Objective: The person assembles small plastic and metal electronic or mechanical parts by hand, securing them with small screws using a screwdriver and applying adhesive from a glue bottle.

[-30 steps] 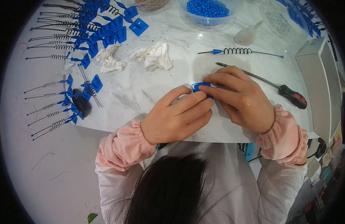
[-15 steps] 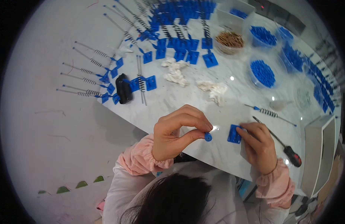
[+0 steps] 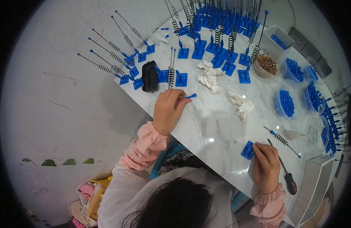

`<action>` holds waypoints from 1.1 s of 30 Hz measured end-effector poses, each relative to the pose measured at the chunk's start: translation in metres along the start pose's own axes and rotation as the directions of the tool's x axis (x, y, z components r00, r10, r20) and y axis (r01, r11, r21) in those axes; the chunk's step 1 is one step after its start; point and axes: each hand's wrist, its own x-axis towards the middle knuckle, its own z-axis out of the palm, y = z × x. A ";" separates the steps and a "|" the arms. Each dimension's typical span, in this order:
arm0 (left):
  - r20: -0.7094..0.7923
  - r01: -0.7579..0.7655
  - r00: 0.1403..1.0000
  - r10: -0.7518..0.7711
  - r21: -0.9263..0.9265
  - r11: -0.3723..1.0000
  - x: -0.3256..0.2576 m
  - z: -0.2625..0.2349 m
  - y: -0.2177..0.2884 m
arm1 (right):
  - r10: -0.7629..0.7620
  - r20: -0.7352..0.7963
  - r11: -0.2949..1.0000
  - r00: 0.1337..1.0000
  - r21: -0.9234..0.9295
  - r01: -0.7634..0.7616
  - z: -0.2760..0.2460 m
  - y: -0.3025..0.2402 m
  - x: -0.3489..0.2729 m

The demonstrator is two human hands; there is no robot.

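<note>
My left hand point(image 3: 168, 109) reaches out over the white marble table point(image 3: 217, 125) and pinches a small blue plastic piece point(image 3: 190, 96) by its thin stem. It is close to a blue square base point(image 3: 181, 79) with a coiled spring wire standing on it. My right hand point(image 3: 266, 166) rests near the table's front edge with its fingers on a blue square plate point(image 3: 247, 150). A spring wire with a blue tip point(image 3: 281, 140) and a red and black screwdriver point(image 3: 286, 178) lie just right of that hand.
Rows of blue bases with spring wires point(image 3: 217, 34) fill the far side. A black block point(image 3: 149, 76) stands at the left. Crumpled white tissues point(image 3: 242, 104) lie mid-table. Bowls of blue pieces point(image 3: 285, 102) and brown screws point(image 3: 266, 65) stand at the right, with a white box point(image 3: 312, 186).
My hands have parted. The left one has carried the small blue piece away from the plate toward the standing bases at the far left. The right stays on the blue plate.
</note>
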 end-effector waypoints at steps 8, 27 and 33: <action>0.003 0.006 1.000 -0.006 0.030 1.000 0.004 -0.002 -0.004 | 0.024 0.003 1.000 1.000 -0.015 -0.024 0.000 -0.001 0.000; 0.429 0.613 0.761 0.486 -0.720 -0.325 -0.015 -0.037 0.071 | 0.008 -0.016 1.000 1.000 0.007 -0.008 -0.002 -0.004 0.002; 0.570 0.582 0.813 0.121 -0.800 -0.143 -0.004 -0.049 0.084 | 0.041 -0.014 0.999 0.999 -0.027 -0.042 -0.004 0.003 -0.008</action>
